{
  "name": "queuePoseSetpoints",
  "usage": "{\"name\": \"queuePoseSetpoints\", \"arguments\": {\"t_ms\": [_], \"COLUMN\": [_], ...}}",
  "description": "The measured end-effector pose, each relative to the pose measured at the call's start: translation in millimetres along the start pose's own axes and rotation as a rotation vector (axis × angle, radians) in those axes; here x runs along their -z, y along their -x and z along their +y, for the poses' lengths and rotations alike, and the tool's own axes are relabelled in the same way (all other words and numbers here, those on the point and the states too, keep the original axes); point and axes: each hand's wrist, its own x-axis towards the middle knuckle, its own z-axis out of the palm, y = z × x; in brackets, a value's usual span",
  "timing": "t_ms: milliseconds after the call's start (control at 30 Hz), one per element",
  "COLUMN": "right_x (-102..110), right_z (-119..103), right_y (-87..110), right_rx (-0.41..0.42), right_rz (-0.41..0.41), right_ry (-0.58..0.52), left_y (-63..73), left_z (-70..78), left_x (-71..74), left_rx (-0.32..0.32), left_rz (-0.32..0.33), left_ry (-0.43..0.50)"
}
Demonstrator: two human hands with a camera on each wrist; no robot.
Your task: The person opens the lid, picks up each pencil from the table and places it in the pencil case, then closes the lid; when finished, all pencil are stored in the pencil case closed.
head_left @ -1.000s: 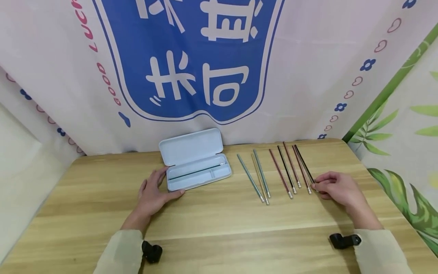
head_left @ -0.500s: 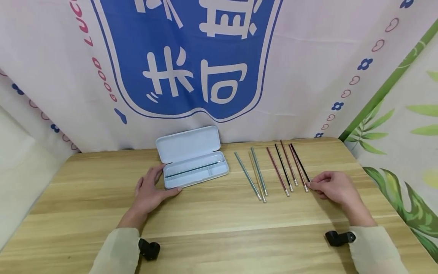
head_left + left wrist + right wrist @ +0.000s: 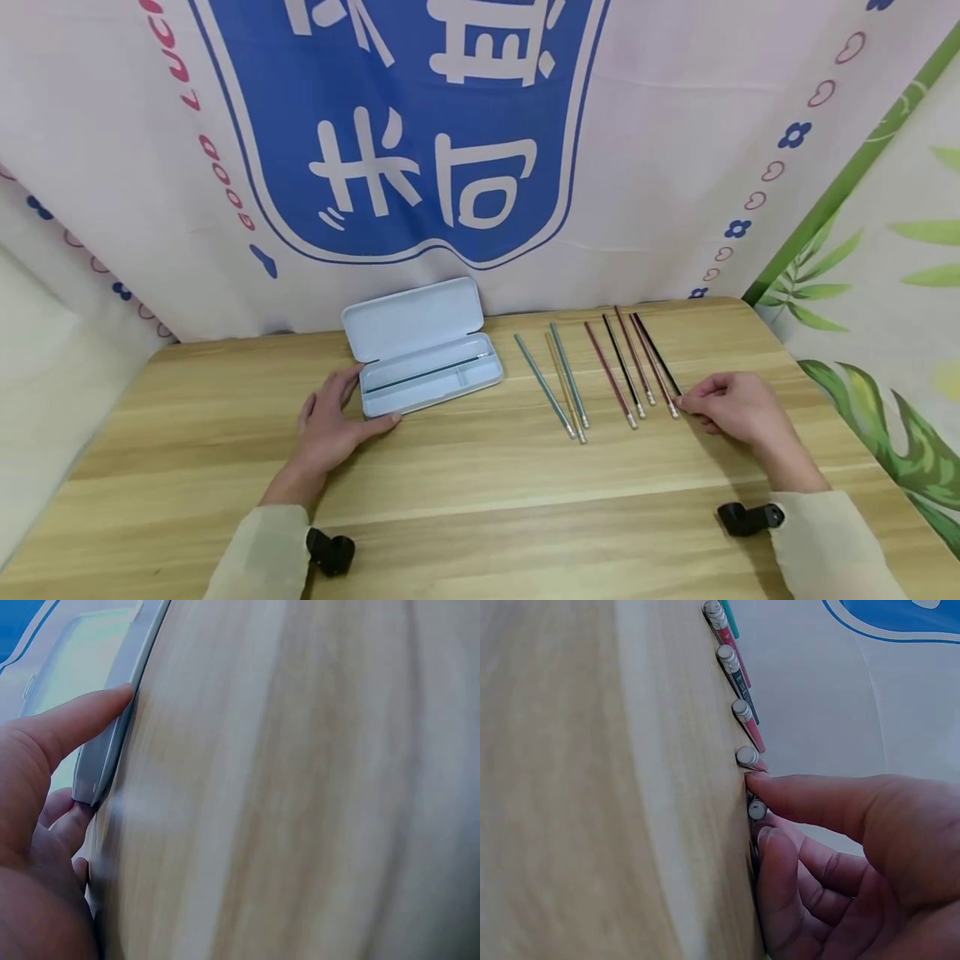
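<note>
My left hand holds the left end of a light-blue pencil case, its thumb on the front edge and its fingers round the left side. The case lies with its lid raised, and a dark green pencil rests inside. At the right, my right hand pinches the eraser end of the rightmost black pencil. In the right wrist view its white eraser shows between thumb and forefinger. Right beside it lies a dark red pencil, its eraser close to the thumb.
More pencils lie on the wooden table: two red ones and a black one near the right hand, then a yellow one between two teal ones. A printed cloth hangs behind the table's back edge.
The head view has shifted slightly. Both hands, the case and the pencils keep almost the same places, with the right hand at the same black pencil throughout.
</note>
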Motion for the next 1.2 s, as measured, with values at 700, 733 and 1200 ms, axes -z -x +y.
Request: {"name": "queuePoseSetpoints", "arguments": {"t_ms": [700, 733, 1200], "right_x": [-9, -9, 4], "right_z": [-9, -9, 9], "right_y": [-4.2, -4.7, -5.9], "right_rx": [0.028, 0.027, 0.017], "right_rz": [-0.014, -0.015, -0.064], "right_ry": [-0.041, -0.041, -0.263], "left_y": [2.7, 1.9, -2.6], "left_z": [-4.6, -4.0, -0.5], "left_x": [7.6, 7.7, 0.0], "left_rx": [-0.011, -0.012, -0.015], "left_rz": [0.005, 0.003, -0.023], "left_ry": [-0.020, -0.024, -0.007]}}
